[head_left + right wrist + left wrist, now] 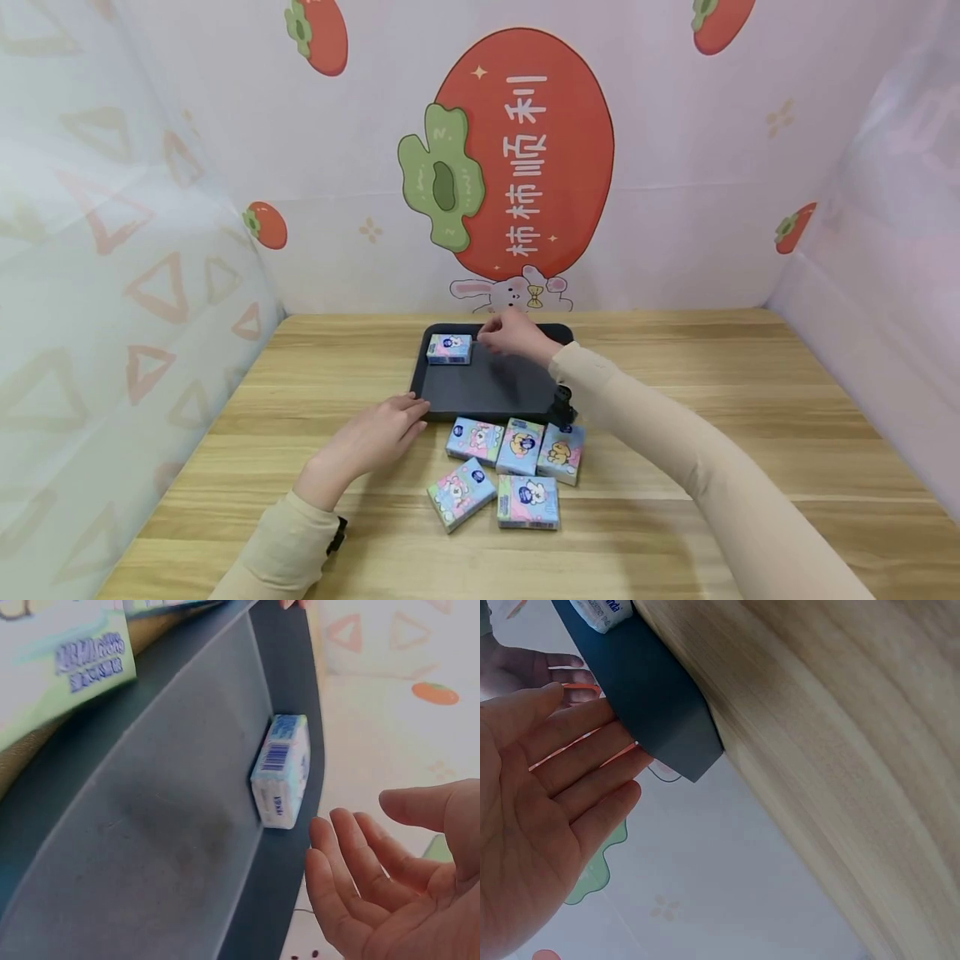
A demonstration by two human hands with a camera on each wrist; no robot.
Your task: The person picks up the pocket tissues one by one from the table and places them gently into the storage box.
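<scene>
A dark grey tray (491, 390) lies on the wooden table, with one tissue packet (449, 349) in its far left corner. My left hand (384, 433) rests its outstretched fingers at the tray's near left corner. Over the far part of the tray is my right hand (519, 336), just right of that packet and apart from it. The right wrist view shows the right hand's fingers (346, 862) loosely bent, with nothing between them and the thumb. In the left wrist view the left palm (529, 847) faces the camera, and its fingertips overlap the tray wall (656, 712).
Several more tissue packets lie in front of the tray: a row of three with a blue-and-green packet (520, 447) in its middle, then a tilted packet (462, 494) and a straight packet (528, 502) nearer me. A patterned backdrop (675, 225) stands behind the table (712, 375).
</scene>
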